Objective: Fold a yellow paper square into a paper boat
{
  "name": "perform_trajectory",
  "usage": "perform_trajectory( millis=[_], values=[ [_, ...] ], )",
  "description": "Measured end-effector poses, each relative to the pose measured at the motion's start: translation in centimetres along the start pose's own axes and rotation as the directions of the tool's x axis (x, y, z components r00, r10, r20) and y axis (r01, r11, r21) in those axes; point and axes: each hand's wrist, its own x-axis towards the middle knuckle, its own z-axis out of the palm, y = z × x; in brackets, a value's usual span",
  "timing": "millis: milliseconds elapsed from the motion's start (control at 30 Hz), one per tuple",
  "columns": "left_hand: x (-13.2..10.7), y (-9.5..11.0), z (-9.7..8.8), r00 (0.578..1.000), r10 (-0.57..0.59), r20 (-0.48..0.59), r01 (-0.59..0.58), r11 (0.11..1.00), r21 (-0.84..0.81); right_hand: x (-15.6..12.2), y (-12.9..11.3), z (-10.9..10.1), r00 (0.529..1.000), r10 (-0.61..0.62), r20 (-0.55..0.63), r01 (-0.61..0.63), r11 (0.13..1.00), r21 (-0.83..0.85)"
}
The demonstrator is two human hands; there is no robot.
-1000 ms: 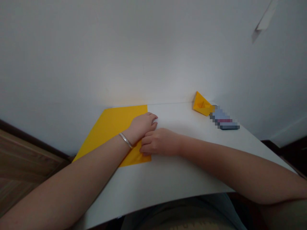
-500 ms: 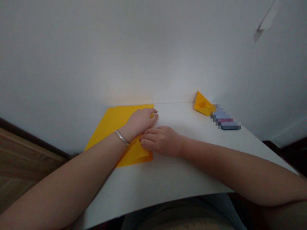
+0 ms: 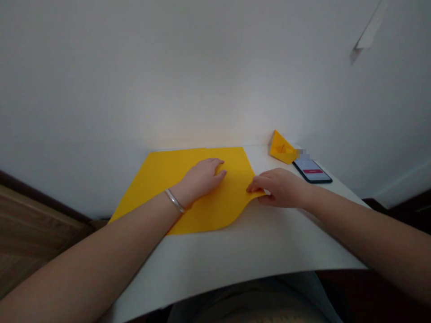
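A large sheet of yellow paper [image 3: 158, 175] lies across the left and middle of the white table. My left hand [image 3: 205, 176] rests on its middle with the fingers apart, a silver bangle at the wrist. At the sheet's right edge, my right hand [image 3: 281, 186] pinches the paper between thumb and fingers. That edge is lifted and curls up off the table there. Behind my right hand stands a folded yellow paper boat [image 3: 281, 148], apart from both hands.
A phone [image 3: 313, 171] with a lit screen lies beside the paper boat, partly blurred out. The white table [image 3: 235, 260] backs onto a pale wall [image 3: 208, 72]. Wooden furniture [image 3: 37, 237] stands at the lower left.
The yellow paper, folded over at its right side before, now spreads farther right as one opened sheet. My right hand has moved right with its edge. My left hand has shifted only slightly.
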Motion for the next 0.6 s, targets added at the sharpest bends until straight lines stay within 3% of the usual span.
perform_trajectory(
  millis=[100,333,467,600],
  values=[
    [-0.5,-0.4,0.2,0.999,-0.011,0.037,0.009,0.998,0.061,-1.3,0.7,0.1,0.998,0.047,-0.032,-0.043,0.991,0.129],
    [-0.8,-0.8,0.6,0.994,-0.084,0.077,0.065,0.974,0.217,-1.9,1.3,-1.1,0.983,0.160,0.092,-0.175,0.967,0.187],
    [-0.6,-1.0,1.3,0.986,-0.129,0.108,0.101,0.968,0.232,-1.5,1.3,-1.4,0.994,0.086,0.063,-0.093,0.988,0.123],
    [-0.6,-0.8,1.4,0.991,-0.095,0.094,0.074,0.975,0.207,-1.2,2.1,-0.6,0.996,-0.092,0.021,0.088,0.982,0.169]
  ],
)
